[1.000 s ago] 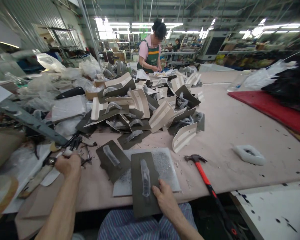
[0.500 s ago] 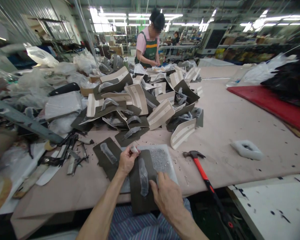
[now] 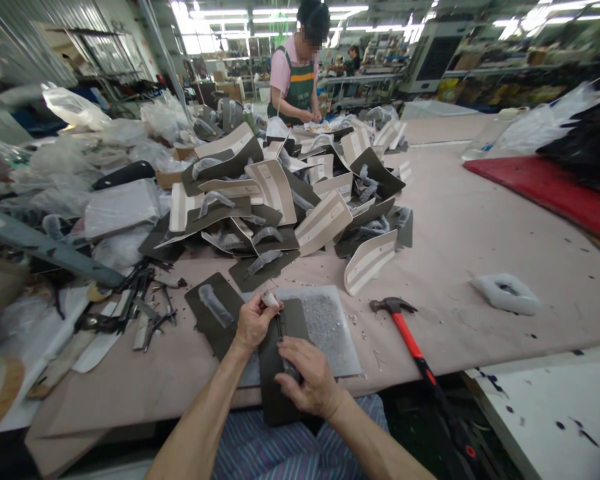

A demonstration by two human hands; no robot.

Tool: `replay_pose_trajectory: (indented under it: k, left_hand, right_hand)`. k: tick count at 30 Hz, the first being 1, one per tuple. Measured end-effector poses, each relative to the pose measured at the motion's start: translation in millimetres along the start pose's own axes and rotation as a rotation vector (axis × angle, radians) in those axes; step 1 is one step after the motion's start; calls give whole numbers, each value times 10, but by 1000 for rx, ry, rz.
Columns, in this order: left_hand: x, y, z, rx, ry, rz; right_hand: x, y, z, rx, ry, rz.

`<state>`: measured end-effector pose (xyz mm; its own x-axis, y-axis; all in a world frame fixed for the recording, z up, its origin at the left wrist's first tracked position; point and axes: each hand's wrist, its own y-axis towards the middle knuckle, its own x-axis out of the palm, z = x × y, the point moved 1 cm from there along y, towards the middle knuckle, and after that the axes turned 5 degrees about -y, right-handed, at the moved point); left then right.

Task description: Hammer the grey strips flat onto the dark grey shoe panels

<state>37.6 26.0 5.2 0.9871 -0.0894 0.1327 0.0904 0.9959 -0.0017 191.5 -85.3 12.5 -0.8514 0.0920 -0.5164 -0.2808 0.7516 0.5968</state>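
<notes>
My left hand point(image 3: 253, 325) is closed at the top edge of a dark grey-green panel point(image 3: 271, 393), gripping it there. A whitish wrapped bit point(image 3: 269, 299) shows at its fingertips; whether it is tape on a finger or a separate piece I cannot tell. Along the panel's middle runs a strap handle point(image 3: 281, 325), its upper part dark and thin. My right hand point(image 3: 307, 377) is closed round the lower part, where clear plastic wrap point(image 3: 291, 370) shows under the fingers. Beneath the panel lies a pale board point(image 3: 347, 347) strewn with grey crumbs. A second dark panel point(image 3: 200, 293) with a wrapped handle lies to the left.
A large heap of curved panels point(image 3: 325, 220) fills the table beyond. A red-handled hammer point(image 3: 407, 337) lies at right, near a white foam-like block point(image 3: 505, 293). Pliers and cutters point(image 3: 140, 300) are bunched at left by a metal bar point(image 3: 50, 243). A co-worker point(image 3: 297, 80) stands opposite.
My right hand has moved from the panel's right edge leftward onto the handle. The handle's upper part now looks dark and thin instead of plastic-covered. My left hand stays put.
</notes>
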Motion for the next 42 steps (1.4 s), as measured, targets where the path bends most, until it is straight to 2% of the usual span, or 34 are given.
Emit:
replay_pose_trajectory:
  k: [13,17,20,23,24,26,28,30,33,35,38,40,42]
  left_hand:
    - [-9,-14,-30,38,162,-43]
    - [0,-15,-5,59,213,-70]
    - [21,-34,49,99,296,-113]
    - [51,-84,110,170,393,-121]
    - [59,-103,124,192,420,-115]
    - [68,-132,138,218,455,-104]
    - [68,-147,141,222,472,-108]
    - [62,-150,141,219,483,-116]
    - [49,-153,145,222,478,-123]
    - [42,-158,141,222,461,-129]
    - [38,-162,124,225,442,-142]
    - [40,-161,114,234,443,-151]
    - [43,-159,110,240,449,-155]
  right_hand:
    - [7,43,-31,31,-27,33]
    - [-74,98,-90,92,28,-2]
    - [-344,52,-19,223,-57,44]
    - [-841,-172,218,411,-430,220]
    - [-1029,-282,319,491,-585,235]
    - [-1376,-522,525,684,-857,116]
    - [-1639,-732,694,858,-963,-45]
    - [-1787,-853,798,1035,-792,-95]
    - [-1798,-800,780,1212,-191,-59]
    - [-1717,-624,634,1285,154,6]
    - [-1531,-231,274,1370,480,147]
    - [-1390,75,28,1254,473,148]
    - [-1255,365,-147,982,227,97]
